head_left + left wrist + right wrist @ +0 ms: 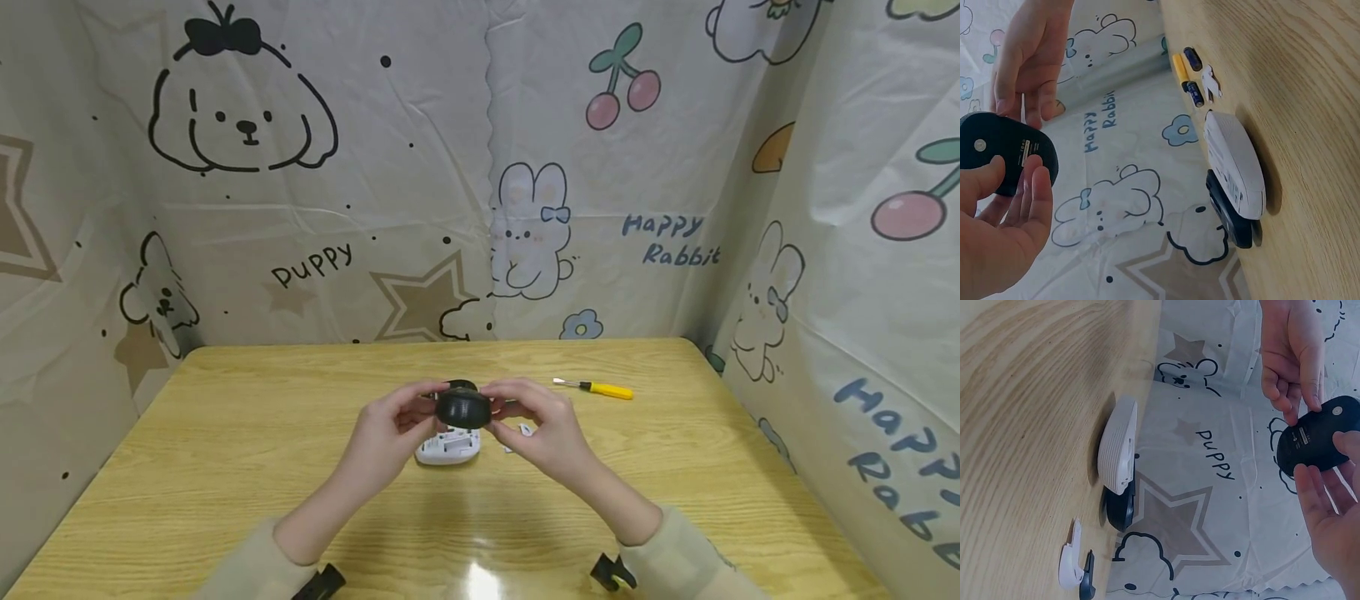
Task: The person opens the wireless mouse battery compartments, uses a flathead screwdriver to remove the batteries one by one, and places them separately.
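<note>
You hold a black computer mouse (463, 407) between both hands, raised above the wooden table (225, 433) near its middle. Your left hand (392, 423) pinches the left side of the mouse with thumb and curled fingers (1035, 187); your right hand (542, 425) pinches the right side the same way. The wrist views show the underside of the mouse turned toward your palms, with a small label and a round metallic spot on it.

Directly below your hands, a white mouse shell (447, 447) lies on the table, with a black part (1230, 219) touching its far end. Just beside your right hand lies a small white clip-shaped piece (1211, 82), with two dark batteries (1194, 94) near it. A yellow-handled screwdriver (596, 387) lies farther out to the right, well apart from the mouse. Cartoon-printed sheeting (480, 167) encloses the table.
</note>
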